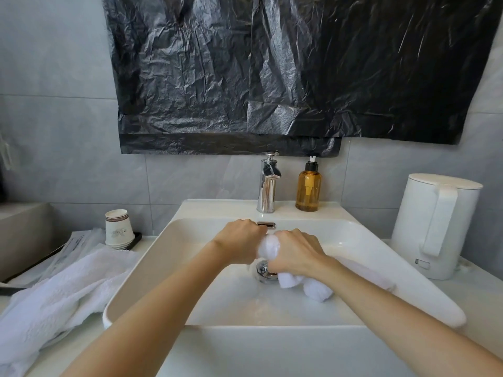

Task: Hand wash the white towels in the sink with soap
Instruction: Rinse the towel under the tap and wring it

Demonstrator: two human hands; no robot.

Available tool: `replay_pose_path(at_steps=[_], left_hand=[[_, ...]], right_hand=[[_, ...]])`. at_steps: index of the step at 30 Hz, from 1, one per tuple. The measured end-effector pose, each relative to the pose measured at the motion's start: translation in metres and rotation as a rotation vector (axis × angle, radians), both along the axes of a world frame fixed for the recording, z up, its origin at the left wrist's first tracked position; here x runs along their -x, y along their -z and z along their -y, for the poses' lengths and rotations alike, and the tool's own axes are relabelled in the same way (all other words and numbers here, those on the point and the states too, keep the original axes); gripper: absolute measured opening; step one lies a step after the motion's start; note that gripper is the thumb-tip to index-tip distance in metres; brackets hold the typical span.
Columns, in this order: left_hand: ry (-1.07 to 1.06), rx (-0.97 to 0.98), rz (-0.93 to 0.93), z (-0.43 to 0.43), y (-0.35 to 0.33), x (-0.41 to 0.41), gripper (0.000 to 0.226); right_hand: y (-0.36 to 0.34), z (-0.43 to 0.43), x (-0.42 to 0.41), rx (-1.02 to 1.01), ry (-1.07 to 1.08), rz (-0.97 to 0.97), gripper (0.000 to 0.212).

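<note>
Over the middle of the basin, just above the drain, a small white terry towel (268, 247) is bunched between two bare hands that sit close together, knuckles up. The left hand (239, 240) has its fingers curled round the towel's far-left end, and the right hand (295, 254) grips the cloth just beside it, so a rounded wad shows between them. The rest of the towel trails from under the right hand to the near right and lies rolled on the wet basin floor. Below the hands sits the round chrome drain plug (261, 270), partly hidden by the cloth. All this is inside the white rectangular ceramic sink (152, 268), whose floor holds a thin film of water. On the sink's far ledge stand a tall chrome tap (268, 183) and, just to its right, an amber pump bottle with a black top (308, 187). On the counter to the left a second, larger white towel (54, 295) lies crumpled against the sink's left rim, with a stack of white paper cups (119, 229) farther back. To the right of the sink stands a white lidded kettle (435, 227) with its handle facing left. Crinkled black plastic sheeting (272, 72) hangs on the grey tiled wall above the tap.
</note>
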State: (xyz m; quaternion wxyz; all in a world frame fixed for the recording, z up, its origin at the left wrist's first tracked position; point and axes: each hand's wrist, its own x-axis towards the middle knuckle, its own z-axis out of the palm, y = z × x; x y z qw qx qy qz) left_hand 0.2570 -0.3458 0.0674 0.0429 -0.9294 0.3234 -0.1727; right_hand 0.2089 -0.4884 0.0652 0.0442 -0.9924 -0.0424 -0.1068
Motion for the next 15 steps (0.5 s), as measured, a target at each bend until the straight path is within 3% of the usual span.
replay_pose_path(at_steps=[8,12,15], left_hand=[[-0.081,0.115,-0.449,-0.005,0.008,-0.013,0.013],[-0.076,0.183,-0.445,-0.008,0.007,-0.016,0.02],[-0.105,0.258,-0.377,-0.01,0.007,-0.016,0.021]], right_hand=[[0.014,-0.002,-0.002,0.197,-0.08,0.187,0.033],[0.011,-0.001,-0.004,0.205,-0.11,0.224,0.038],[0.006,0.0,-0.003,0.089,-0.125,0.213,0.046]])
